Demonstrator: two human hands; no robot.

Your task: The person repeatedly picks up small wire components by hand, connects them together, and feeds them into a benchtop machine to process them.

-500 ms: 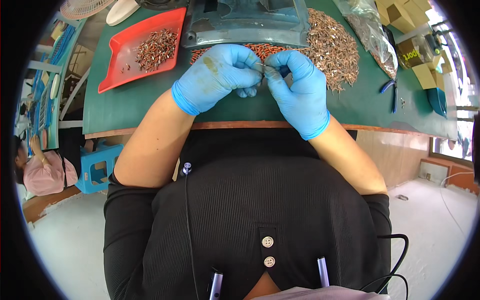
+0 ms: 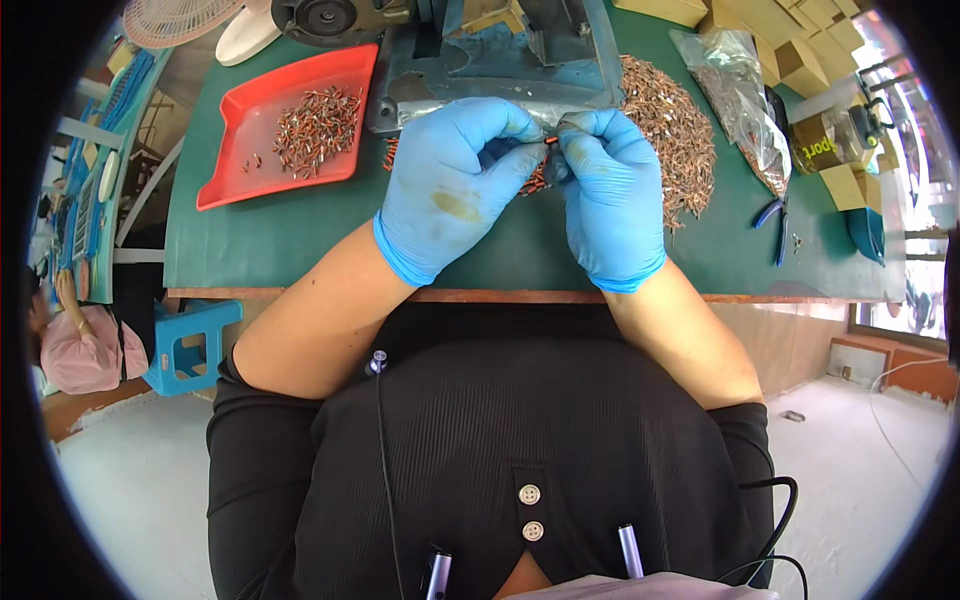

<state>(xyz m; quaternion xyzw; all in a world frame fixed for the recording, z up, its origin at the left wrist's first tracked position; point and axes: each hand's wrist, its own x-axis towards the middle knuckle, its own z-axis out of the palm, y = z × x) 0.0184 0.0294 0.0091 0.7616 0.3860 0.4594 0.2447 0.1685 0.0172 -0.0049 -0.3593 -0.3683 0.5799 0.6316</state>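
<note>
Both gloved hands, left hand point(image 2: 455, 185) and right hand point(image 2: 605, 195), stay pinched together on small red-tipped terminals point(image 2: 538, 178) beside the terminal heap point(image 2: 670, 130); handling continues unchanged.

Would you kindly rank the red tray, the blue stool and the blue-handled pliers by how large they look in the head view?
1. red tray
2. blue stool; it stands lower, farther from the camera, so its true size is unsure
3. blue-handled pliers

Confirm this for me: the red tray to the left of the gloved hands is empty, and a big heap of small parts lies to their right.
Not quite. The head view shows the red tray holds a small heap of parts. The rest stands: it sits left of the gloved hands, and the big heap lies to their right.
</note>
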